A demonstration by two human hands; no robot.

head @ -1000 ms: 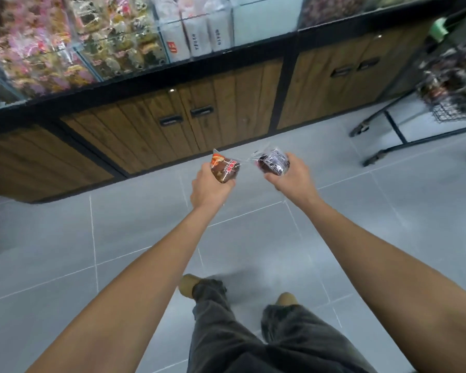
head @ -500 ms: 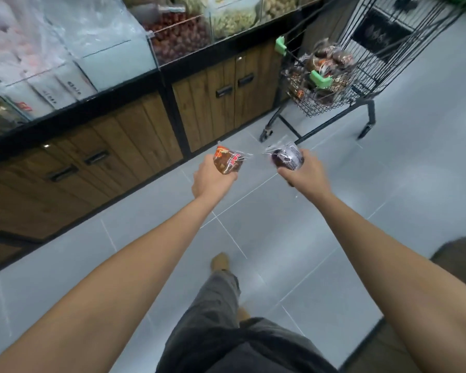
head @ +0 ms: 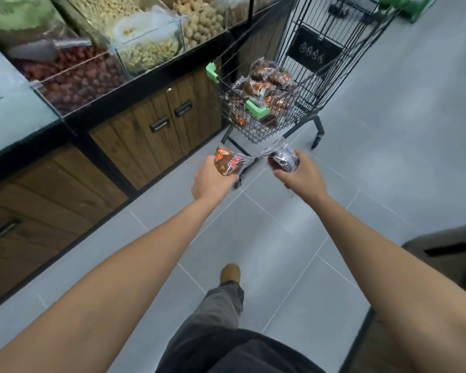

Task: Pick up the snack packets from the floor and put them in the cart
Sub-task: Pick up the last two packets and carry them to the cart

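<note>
My left hand (head: 211,181) grips a clear snack packet with an orange-red label (head: 228,162). My right hand (head: 300,177) holds a dark purple-brown snack packet (head: 283,158). Both are held out in front of me at about waist height, a short way apart. Just beyond them stands the black wire cart (head: 253,130) with green corner guards; several similar snack packets (head: 267,82) are piled in its basket. Both packets are below and in front of the cart's near rim.
On the left runs a counter with wooden cupboard doors (head: 156,133) under clear bins of nuts and dried fruit (head: 97,49). The grey tiled floor (head: 374,146) stretches right of the cart. A dark mat or bag (head: 447,254) lies at the right edge. My foot (head: 230,273) is mid-step.
I have turned right and walked forward; the cart has come from the far upper right to directly ahead of my hands. Both packets stay gripped.
</note>
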